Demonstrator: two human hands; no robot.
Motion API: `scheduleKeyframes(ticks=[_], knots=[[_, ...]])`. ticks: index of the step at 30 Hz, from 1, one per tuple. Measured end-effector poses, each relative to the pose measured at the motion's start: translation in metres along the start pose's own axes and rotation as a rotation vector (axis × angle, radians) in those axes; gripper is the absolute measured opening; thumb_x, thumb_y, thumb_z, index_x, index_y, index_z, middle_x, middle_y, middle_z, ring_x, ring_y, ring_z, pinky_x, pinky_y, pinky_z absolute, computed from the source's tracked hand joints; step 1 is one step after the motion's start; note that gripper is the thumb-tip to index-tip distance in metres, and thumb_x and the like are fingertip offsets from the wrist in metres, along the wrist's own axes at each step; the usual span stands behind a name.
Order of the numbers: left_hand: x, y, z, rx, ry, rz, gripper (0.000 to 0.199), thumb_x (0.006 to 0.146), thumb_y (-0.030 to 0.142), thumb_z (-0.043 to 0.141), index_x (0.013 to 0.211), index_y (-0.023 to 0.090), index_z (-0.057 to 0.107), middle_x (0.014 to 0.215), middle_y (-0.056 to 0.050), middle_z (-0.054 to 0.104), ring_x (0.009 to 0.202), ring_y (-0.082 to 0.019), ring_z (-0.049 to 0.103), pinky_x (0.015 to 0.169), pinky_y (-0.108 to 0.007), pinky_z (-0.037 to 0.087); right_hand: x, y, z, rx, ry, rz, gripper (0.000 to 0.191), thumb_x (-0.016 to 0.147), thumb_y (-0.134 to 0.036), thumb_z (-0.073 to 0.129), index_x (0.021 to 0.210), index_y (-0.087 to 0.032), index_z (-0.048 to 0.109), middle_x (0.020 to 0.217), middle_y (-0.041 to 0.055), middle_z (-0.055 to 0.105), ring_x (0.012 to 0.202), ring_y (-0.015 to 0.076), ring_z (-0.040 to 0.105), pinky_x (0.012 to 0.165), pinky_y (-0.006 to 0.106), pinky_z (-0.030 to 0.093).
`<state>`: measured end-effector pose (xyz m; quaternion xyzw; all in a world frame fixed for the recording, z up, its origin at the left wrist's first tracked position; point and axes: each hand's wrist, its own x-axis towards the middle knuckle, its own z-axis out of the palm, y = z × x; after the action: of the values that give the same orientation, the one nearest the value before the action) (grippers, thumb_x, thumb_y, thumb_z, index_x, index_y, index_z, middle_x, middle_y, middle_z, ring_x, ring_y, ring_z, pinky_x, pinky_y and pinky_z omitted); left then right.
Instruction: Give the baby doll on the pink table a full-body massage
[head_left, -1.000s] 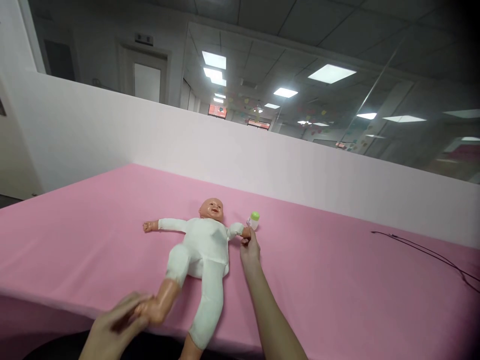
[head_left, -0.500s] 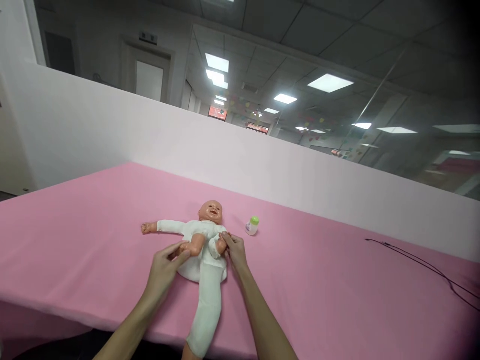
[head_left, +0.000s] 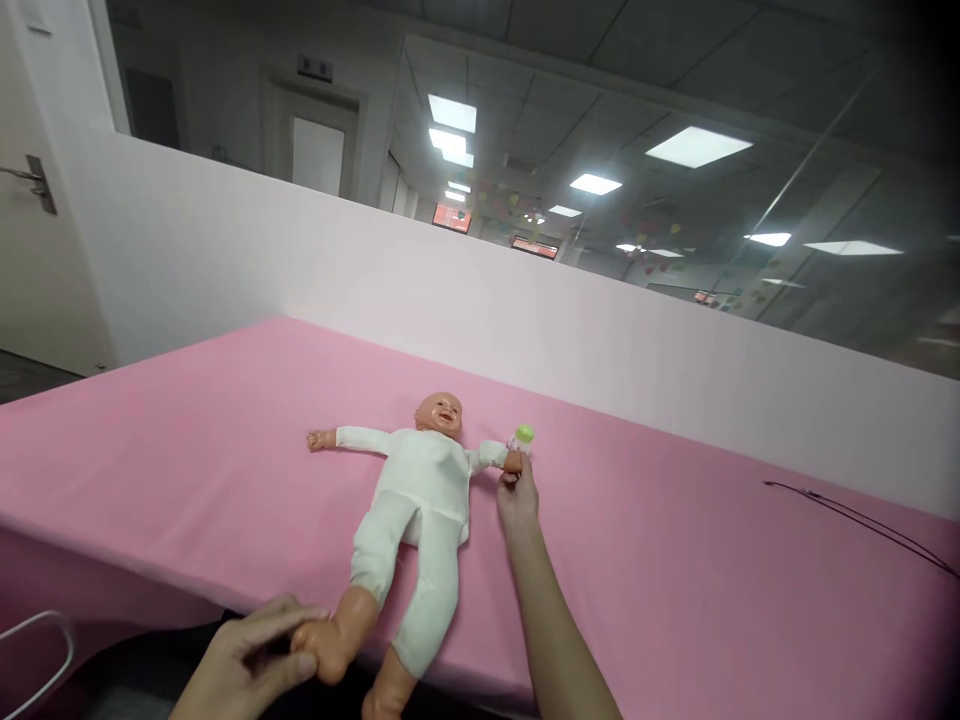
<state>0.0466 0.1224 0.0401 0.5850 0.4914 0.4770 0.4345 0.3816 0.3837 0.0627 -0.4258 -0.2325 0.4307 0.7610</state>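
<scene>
Pink cloth (head_left: 675, 560) w/ doll (head_left: 420, 490), green-capped bottle (head_left: 523, 438) (beside right hand (head_left: 517, 495)).

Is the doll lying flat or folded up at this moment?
Lying flat: the doll is face up on the pink cloth, arms spread, legs straight.

The doll (head_left: 420, 500) was laid on its back on the table (head_left: 675, 590), head toward the partition wall (head_left: 525, 320), feet over the near edge. A small bottle (head_left: 523, 440) was placed just right of its outstretched arm, a cable (head_left: 862, 520) well apart at far right.
</scene>
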Motion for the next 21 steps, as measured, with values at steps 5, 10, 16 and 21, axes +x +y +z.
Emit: scheduleKeyframes(ticks=[5, 10, 16, 21], knots=[[0.083, 0.027, 0.029, -0.184, 0.204, 0.091, 0.039, 0.071, 0.049, 0.081, 0.095, 0.019, 0.084, 0.094, -0.009, 0.078, 0.092, -0.029, 0.070, 0.082, -0.033, 0.057, -0.026, 0.010, 0.016, -0.021, -0.213, 0.027, 0.037, 0.066, -0.045, 0.088, 0.079, -0.017, 0.068, 0.069, -0.0022, 0.063, 0.048, 0.0053, 0.040, 0.038, 0.019, 0.031], [0.150, 0.040, 0.060, -0.392, 0.195, 0.088, 0.050, 0.073, 0.054, 0.079, 0.096, 0.009, 0.082, 0.098, -0.015, 0.078, 0.097, -0.033, 0.070, 0.088, -0.039, 0.055, -0.039, 0.027, 0.017, -0.174, -0.511, 0.047, 0.043, 0.066, -0.050, 0.089, 0.069, -0.014, 0.066, 0.055, -0.0059, 0.052, 0.045, 0.0050, 0.034, 0.040, 0.020, 0.027], [0.090, 0.015, 0.038, -0.192, 0.176, 0.124, 0.040, 0.074, 0.048, 0.081, 0.100, 0.018, 0.084, 0.097, -0.011, 0.078, 0.094, -0.030, 0.071, 0.082, -0.034, 0.057, -0.014, 0.014, 0.005, -0.031, -0.101, -0.032, 0.036, 0.066, -0.047, 0.086, 0.079, -0.019, 0.067, 0.070, -0.0019, 0.064, 0.049, 0.0071, 0.041, 0.040, 0.021, 0.036], [0.013, -0.028, 0.006, -0.066, 0.020, 0.057, 0.031, 0.080, 0.049, 0.078, 0.092, 0.022, 0.084, 0.078, -0.006, 0.071, 0.075, -0.024, 0.069, 0.070, -0.029, 0.057, 0.006, 0.006, -0.009, 0.047, 0.090, -0.010, 0.030, 0.071, -0.039, 0.083, 0.073, -0.023, 0.057, 0.059, -0.0061, 0.056, 0.044, 0.0076, 0.036, 0.036, 0.020, 0.034]])
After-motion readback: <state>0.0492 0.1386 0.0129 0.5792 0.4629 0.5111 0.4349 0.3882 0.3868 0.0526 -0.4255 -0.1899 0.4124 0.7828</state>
